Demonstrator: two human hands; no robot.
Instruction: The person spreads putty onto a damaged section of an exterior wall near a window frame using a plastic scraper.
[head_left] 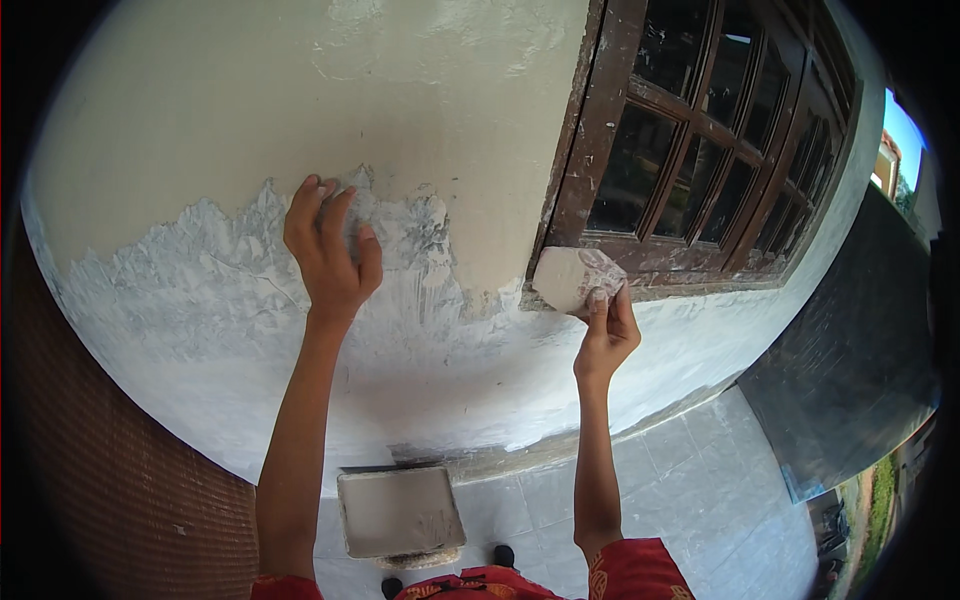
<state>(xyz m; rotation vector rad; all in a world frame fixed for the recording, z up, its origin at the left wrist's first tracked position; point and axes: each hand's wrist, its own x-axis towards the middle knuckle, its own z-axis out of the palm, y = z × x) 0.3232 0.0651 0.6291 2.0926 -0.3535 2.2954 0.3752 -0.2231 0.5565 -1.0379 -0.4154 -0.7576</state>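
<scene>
A pale flat piece point(565, 280) is held by the window point(655, 262)'s lower left corner, its long axis roughly level, pointed leftward, pinched by the right hand point(607, 335)'s thumb and fingers. The left hand point(332, 255), fingers curled and parted, is raised at the patchily coated wall point(430, 350), above grey floor tiles point(690, 460).

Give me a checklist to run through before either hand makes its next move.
1. Pale flat piece secured: ok, the right hand pinches it between thumb and fingers.
2. Piece clear of the window frame: cannot tell; it overlaps the lower left corner in view, contact unclear.
3. Left hand free: cannot tell; its curled fingers hide whatever may be under them.
4. Wall evenly coated: not ok, a rough whitish patch has a ragged upper edge.
5. Window frame clean: not ok, pale specks mark the brown wood.
6. Tray upright: ok, open side up.
</scene>
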